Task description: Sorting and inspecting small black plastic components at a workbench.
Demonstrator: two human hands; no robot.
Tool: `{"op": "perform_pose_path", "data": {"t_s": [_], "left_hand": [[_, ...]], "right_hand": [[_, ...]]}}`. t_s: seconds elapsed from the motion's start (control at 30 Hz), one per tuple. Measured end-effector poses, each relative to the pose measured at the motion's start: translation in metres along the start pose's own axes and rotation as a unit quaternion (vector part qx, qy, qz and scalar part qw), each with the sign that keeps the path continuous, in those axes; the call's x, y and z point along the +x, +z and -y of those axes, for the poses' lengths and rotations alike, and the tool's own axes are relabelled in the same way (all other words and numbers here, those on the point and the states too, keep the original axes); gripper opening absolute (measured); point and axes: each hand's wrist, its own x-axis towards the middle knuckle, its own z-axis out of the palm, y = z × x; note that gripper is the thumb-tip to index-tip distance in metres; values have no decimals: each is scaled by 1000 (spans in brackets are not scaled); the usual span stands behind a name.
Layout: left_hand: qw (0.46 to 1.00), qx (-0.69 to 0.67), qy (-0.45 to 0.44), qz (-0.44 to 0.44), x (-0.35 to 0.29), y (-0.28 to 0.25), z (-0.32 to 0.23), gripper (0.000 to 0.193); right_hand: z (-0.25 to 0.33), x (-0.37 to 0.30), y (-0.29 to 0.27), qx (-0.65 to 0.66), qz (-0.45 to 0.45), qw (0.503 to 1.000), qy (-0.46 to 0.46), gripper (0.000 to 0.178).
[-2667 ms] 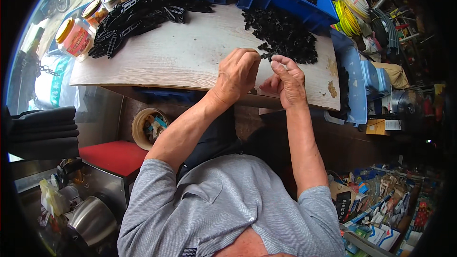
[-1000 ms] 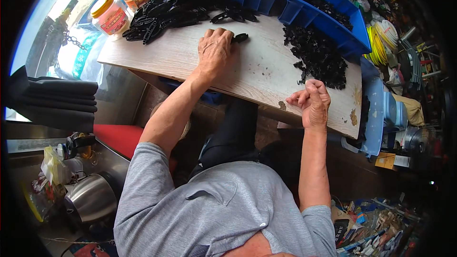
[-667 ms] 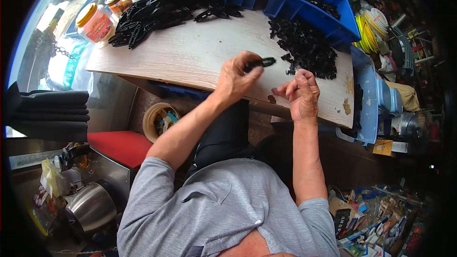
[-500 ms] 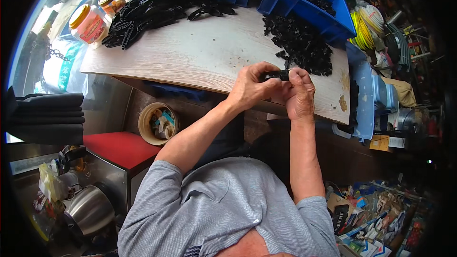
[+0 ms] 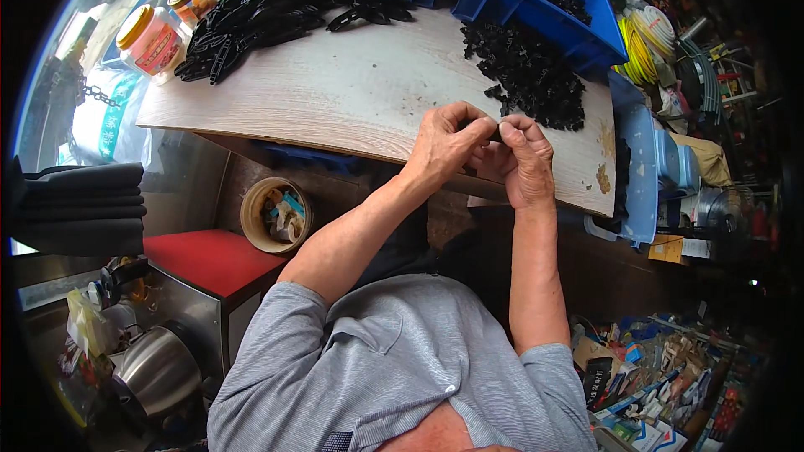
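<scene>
My left hand point(image 5: 448, 142) and my right hand point(image 5: 528, 157) meet over the front edge of the table point(image 5: 352, 92), both closed, with fingertips almost touching. Between them is a small black plastic part point(image 5: 497, 136), mostly covered by the fingers, so its shape cannot be made out. Just beyond my right hand lies a heap of small black plastic pieces point(image 5: 536, 75). Farther off to the left, long, slotted black plastic strips point(image 5: 251, 21) are piled on the table.
Blue plastic bins point(image 5: 544, 8) stand along the table's far side. Lidded jars point(image 5: 155, 42) line its left end. A light-blue crate point(image 5: 641, 167) is at the right. Below are a waste bucket point(image 5: 249, 218) and a red-topped cabinet point(image 5: 209, 261).
My fingers have closed in around the black part, which showed plainly between them before and is now mostly hidden. Both hands stay in nearly the same place.
</scene>
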Motion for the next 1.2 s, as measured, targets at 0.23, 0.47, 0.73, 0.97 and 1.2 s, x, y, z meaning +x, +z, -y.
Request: {"op": "perform_pose_path", "data": {"t_s": [0.23,0.47,0.73,0.97,1.2], "left_hand": [[999,-39,19,-24,-4,-2,4,15],[998,-51,-7,29,-5,-5,-2,15],[786,488,364,-103,62,-9,5,15],[715,582,385,-50,90,-2,18,14],[757,448,464,-103,66,-6,11,16]], "right_hand": [[13,-4,5,-145,22,988,44,25],[5,-11,13,-129,-12,992,6,25],[22,-7,-33,-51,-142,989,-1,41],[81,-5,-103,2,-374,925,-72,56],[54,-4,-89,-11,-315,948,-42,40]]}}
